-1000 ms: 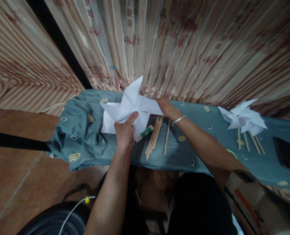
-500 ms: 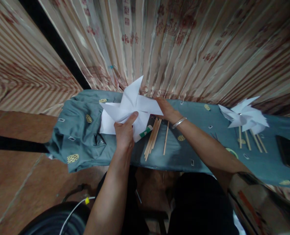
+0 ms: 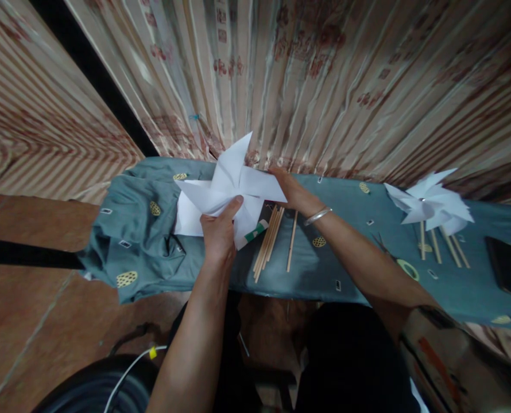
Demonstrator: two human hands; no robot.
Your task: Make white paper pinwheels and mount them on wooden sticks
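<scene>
Left hand: my left hand [image 3: 219, 235] is closed on the white pinwheel [image 3: 253, 182], thumb pressed on its face just short of the middle; the fingers beneath are hidden.
Right hand: my right hand [image 3: 292, 192] reaches behind the right blade, fingertips out of sight, so I cannot tell how far open it is or what it holds.
Pinwheel: directly ahead of my left hand, over the paper [image 3: 189, 219]; whether it touches the paper I cannot tell.
Middle to hands: the pinwheel's middle sits right by my left thumb, so that hand is nearer; one blade points rightward to my right hand.
Sticks: the bundle of sticks [image 3: 267, 246] slants from near my right hand down towards my lap, a single stick [image 3: 292, 244] just right of it, the green-and-white tube [image 3: 256, 230] on its left.
Further right: finished pinwheels [image 3: 436, 202], a phone [image 3: 506, 267].
Since a second ago: the pinwheel and left grip look unchanged; more of the scissors [image 3: 381, 244] and tape roll [image 3: 410, 271] shows beside my right forearm.
</scene>
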